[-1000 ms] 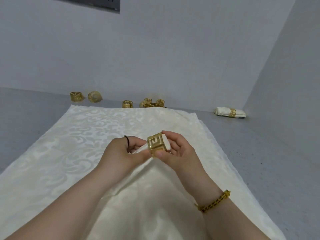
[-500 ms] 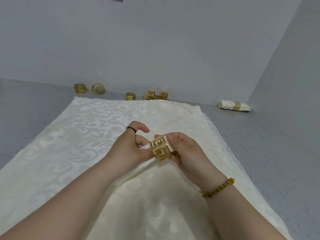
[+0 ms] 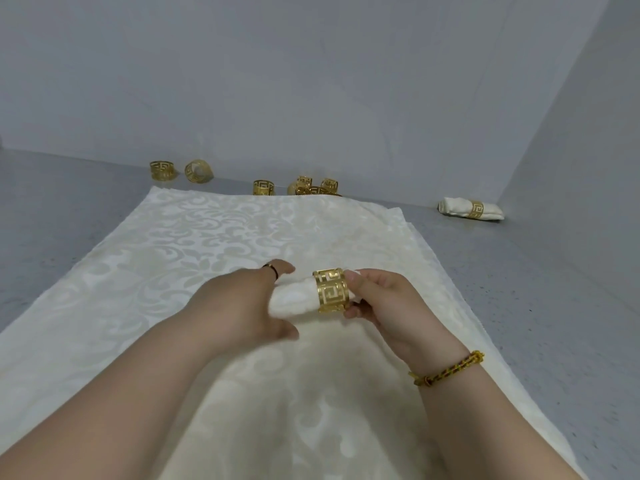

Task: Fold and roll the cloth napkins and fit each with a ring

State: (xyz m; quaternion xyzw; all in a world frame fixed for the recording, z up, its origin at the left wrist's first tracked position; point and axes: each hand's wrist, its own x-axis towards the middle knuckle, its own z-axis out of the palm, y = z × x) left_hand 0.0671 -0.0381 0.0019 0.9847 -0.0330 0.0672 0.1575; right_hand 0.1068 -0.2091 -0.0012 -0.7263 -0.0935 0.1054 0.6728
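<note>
Nearest, both forearms reach in over the spread cream cloth [image 3: 166, 258], the right wrist wearing a bracelet [image 3: 446, 370]. Just beyond, the left hand [image 3: 242, 306] wraps the left end of the rolled napkin [image 3: 294, 299], thumb beneath and fingers curled over the top. The roll is held just above the cloth, lying across from left to right. The right hand [image 3: 384, 303] pinches the gold ring [image 3: 329, 291] between thumb and fingertips. The ring sits around the roll's right end, with little napkin showing past it.

The ring looks only just on, so the risks lie there. If the left hand's grip slackens, the roll may loosen and bunch against the ring's edge. A push off the roll's axis could catch a fold in the cut-out pattern and drag the outer layer. If the right hand lets go this early, the ring may slip off the end.

Far back, loose rings [image 3: 264, 187] line the wall on the grey surface [image 3: 554, 306], and a finished napkin [image 3: 457, 208] lies far right.
</note>
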